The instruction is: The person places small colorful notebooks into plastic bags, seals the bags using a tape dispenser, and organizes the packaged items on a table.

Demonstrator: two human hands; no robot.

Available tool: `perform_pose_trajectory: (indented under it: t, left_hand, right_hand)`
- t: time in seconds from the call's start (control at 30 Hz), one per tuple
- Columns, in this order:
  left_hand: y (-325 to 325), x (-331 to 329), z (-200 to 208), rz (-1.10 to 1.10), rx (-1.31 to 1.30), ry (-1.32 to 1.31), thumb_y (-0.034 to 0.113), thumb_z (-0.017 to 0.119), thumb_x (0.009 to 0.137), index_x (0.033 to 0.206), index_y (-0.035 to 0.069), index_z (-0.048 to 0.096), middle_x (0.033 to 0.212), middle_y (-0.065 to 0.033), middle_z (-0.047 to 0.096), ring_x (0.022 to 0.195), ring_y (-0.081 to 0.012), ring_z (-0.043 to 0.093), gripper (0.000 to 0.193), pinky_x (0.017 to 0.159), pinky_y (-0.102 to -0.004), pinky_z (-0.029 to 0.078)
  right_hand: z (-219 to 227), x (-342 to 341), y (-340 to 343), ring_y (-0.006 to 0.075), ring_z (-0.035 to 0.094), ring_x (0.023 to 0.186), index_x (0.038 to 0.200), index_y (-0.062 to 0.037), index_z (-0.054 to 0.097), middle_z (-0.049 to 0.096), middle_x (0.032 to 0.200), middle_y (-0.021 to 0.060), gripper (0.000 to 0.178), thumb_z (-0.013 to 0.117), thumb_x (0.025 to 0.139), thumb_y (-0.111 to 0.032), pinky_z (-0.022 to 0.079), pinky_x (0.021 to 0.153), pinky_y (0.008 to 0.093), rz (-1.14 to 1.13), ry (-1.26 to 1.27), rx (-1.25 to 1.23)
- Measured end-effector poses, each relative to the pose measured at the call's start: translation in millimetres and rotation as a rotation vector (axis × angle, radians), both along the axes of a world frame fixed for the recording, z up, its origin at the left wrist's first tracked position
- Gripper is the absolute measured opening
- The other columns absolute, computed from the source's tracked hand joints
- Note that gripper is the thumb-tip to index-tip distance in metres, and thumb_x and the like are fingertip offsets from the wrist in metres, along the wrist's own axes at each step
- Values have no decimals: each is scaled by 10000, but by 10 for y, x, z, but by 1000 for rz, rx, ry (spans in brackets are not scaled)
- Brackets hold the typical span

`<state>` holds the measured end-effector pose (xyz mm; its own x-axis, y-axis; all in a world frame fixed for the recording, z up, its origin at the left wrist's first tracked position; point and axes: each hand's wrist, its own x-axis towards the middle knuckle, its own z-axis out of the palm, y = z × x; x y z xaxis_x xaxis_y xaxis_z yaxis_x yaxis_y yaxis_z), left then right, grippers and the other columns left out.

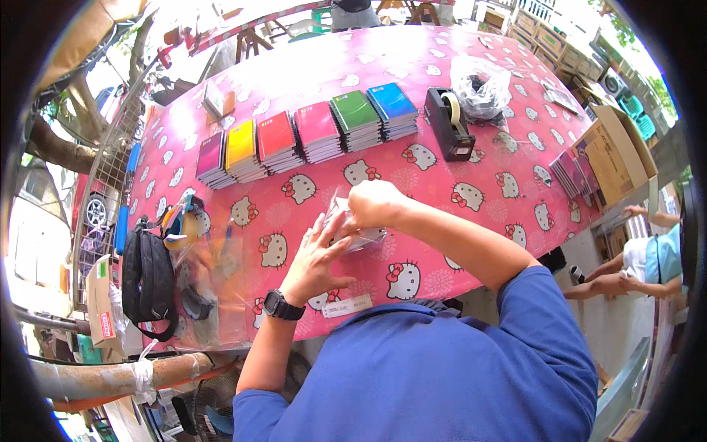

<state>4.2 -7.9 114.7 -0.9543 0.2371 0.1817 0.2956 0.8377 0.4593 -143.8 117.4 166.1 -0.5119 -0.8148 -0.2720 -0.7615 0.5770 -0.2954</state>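
Observation:
On the pink patterned tablecloth (pixel 471 243), close in front of me, lies a package in clear plastic (pixel 368 239), partly covered by my hands. My left hand (pixel 322 254) rests against its left side with fingers spread, a black watch on the wrist. At the package's far edge my right hand (pixel 374 205) is closed, seemingly on the plastic; its fingertips are mostly hidden. Beyond the hands, a row of spiral notebook stacks runs from a purple stack (pixel 211 156) to a blue stack (pixel 392 103). A paper strip (pixel 347 306) lies near my body.
Right of the stacks stand a black tape dispenser (pixel 444 127) and a clear plastic bag (pixel 482 85). A cardboard box (pixel 615 158) with notebooks (pixel 571 175) occupies the right edge. At left are a black backpack (pixel 143 269) and tape rolls (pixel 182 228). Another person (pixel 652 261) is at right.

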Motion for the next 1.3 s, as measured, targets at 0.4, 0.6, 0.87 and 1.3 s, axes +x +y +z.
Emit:
perform_pose_trajectory:
  t: [0.4,0.6,0.87,1.3]
  left_hand:
    - [59,-50,-369,148,116,306,235,751,665,1183,216,603,1404,-56,403,1357,-346,228,539,1076,-523,199]
    - [438,-85,-162,277,304,489,176,719,718,848,145,723,1113,-61,638,1179,-316,476,133,1072,-494,216]
    - [-22,6,-272,335,451,134,507,856,459,1421,12,168,1402,-233,265,1330,-360,215,1282,1088,-439,206]
    - [195,-130,-393,319,550,369,211,734,724,910,140,720,1016,-11,662,1180,-255,462,200,1052,-463,232]
  right_hand:
    - [-301,-255,997,268,545,967,868,-72,606,597,950,94,415,804,593,-313,447,804,376,125,32,-517]
    - [-412,294,764,205,520,944,826,-132,685,620,953,32,138,739,701,-156,417,827,356,251,-58,-1029]
    - [-731,-71,368,230,582,810,878,-65,710,673,806,55,225,709,779,-267,458,784,358,-181,-628,-789]
    - [-695,211,618,270,468,1186,1074,-71,621,580,1203,87,460,729,711,-332,366,965,414,207,72,-901]
